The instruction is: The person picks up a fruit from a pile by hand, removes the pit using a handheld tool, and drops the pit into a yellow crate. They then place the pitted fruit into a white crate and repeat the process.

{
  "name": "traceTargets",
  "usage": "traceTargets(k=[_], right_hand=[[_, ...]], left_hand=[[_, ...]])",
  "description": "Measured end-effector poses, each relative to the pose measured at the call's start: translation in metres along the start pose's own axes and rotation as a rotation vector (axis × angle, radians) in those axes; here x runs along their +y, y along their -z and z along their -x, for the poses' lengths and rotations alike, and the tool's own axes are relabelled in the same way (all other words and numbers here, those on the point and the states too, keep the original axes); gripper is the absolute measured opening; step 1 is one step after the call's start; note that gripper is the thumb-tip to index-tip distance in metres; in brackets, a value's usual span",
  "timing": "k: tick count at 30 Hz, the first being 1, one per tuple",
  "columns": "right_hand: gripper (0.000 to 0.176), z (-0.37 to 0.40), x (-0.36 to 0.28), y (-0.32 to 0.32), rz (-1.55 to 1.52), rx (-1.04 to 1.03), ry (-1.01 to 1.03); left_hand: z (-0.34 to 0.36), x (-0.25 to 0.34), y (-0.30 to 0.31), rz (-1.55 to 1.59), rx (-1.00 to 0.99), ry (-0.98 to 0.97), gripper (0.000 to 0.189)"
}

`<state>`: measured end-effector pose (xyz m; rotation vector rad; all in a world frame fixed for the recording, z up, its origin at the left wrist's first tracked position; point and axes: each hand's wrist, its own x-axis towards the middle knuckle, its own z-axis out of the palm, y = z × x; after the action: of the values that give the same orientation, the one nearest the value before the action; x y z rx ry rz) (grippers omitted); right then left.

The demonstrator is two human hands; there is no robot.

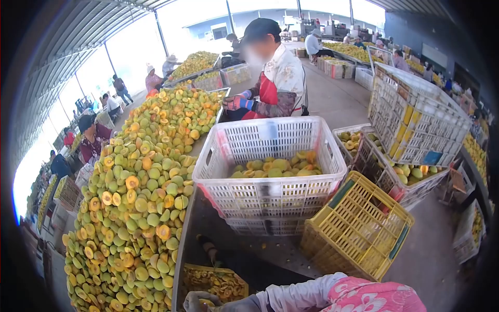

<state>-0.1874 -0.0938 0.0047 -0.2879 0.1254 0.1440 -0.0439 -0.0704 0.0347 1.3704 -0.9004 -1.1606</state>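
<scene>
At six o'clock, the gloved left hand (195,301) curled beside a yellow-green fruit piece (208,302), the right hand (236,304) near it; the frame edge hid too much to tell either hand's grip. A yellow container (244,287) of cut fruit lay just beyond. The heaped fruit (132,208) filled nine o'clock; a white crate (270,188) stood toward one, a yellow crate (358,226) toward three.

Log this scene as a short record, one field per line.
Setting: open-sided shed, several people
Work surface: long table, heaped with green-orange fruit, many pieces halved
Wearer's hand: gloved hand at bottom edge; left or right unclear
White crate: upright, partly filled with fruit
Yellow crate: tilted, right of the white one
Nearest co-worker: dark cap, at the table
</scene>
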Motion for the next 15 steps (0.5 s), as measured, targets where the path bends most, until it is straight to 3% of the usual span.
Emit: traceTargets(k=[2,3,5,6,8,11,12,13,15], right_hand=[[0.052,0.002,-0.005,-0.007,0.051,0.034,-0.005],[0.052,0.000,-0.005,-0.001,0.050,0.036,-0.006],[0.053,-0.002,-0.003,0.015,-0.030,-0.062,-0.044],[0.050,-0.004,-0.002,0.017,-0.042,-0.090,-0.054],[0.046,-0.004,0.001,0.015,0.009,-0.050,0.011],[0.040,-0.006,0.000,0.007,0.160,0.055,0.183],[0.039,-0.007,0.001,0.005,0.210,0.086,0.242],[0.038,-0.009,0.002,0.005,0.248,0.112,0.288],[0.038,-0.016,0.003,0.007,0.277,0.136,0.314]], left_hand=[[0.004,0.003,-0.004,0.306,0.034,0.198,0.045],[0.002,0.001,-0.003,0.308,0.034,0.199,0.045],[-0.003,-0.003,0.002,-0.221,-0.095,-0.283,0.047],[-0.006,-0.010,0.007,-0.215,-0.088,-0.279,0.047],[-0.009,-0.018,0.012,-0.183,-0.072,-0.096,0.050],[0.001,-0.003,0.006,-0.080,-0.035,-0.212,0.047],[0.001,-0.016,0.008,0.175,0.036,-0.001,0.044],[0.001,-0.022,0.007,0.176,0.036,-0.001,0.044],[0.000,-0.030,0.005,0.548,0.141,0.165,0.040]])
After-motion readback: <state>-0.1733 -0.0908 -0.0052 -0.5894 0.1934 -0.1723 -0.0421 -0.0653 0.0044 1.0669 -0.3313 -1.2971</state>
